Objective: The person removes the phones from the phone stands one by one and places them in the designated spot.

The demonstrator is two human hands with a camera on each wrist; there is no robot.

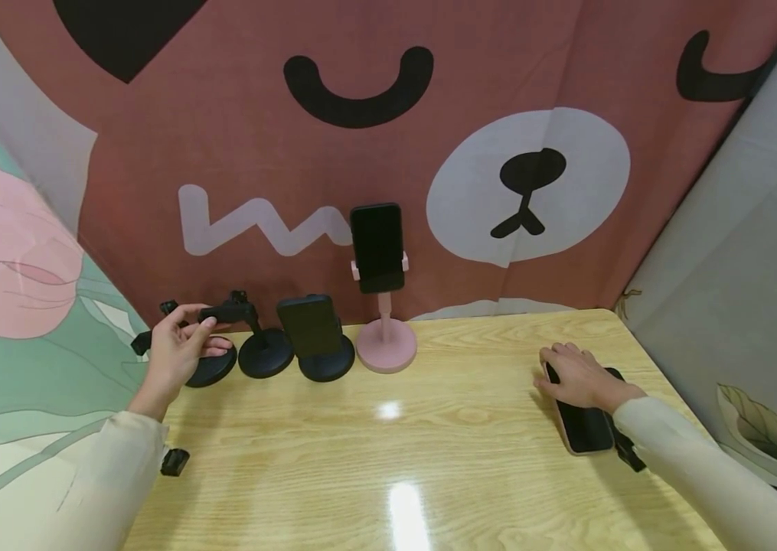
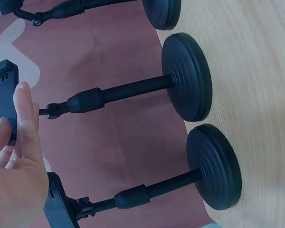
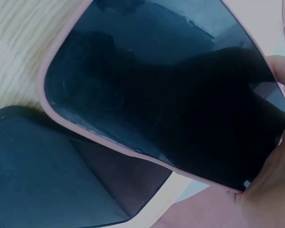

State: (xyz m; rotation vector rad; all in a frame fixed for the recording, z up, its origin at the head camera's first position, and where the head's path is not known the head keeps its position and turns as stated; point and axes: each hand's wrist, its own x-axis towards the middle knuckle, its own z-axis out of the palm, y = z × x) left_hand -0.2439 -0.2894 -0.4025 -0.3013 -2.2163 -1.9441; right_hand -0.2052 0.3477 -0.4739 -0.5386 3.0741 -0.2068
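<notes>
My left hand pinches the black clamp at the top of a black phone stand between thumb and fingers. That stand's round base rests on the table. Beside it is another black stand, its base partly behind my hand. At the table's right, my right hand grips the far end of a phone in a pink case, screen up. A second dark phone lies beside it, partly overlapped by the pink-cased one in the right wrist view and mostly hidden by my arm in the head view.
Right of the left hand, a black stand carries a dark phone. Next to it, a pink stand holds another phone upright. The stands line the back edge of the wooden table, before a bear-print cloth.
</notes>
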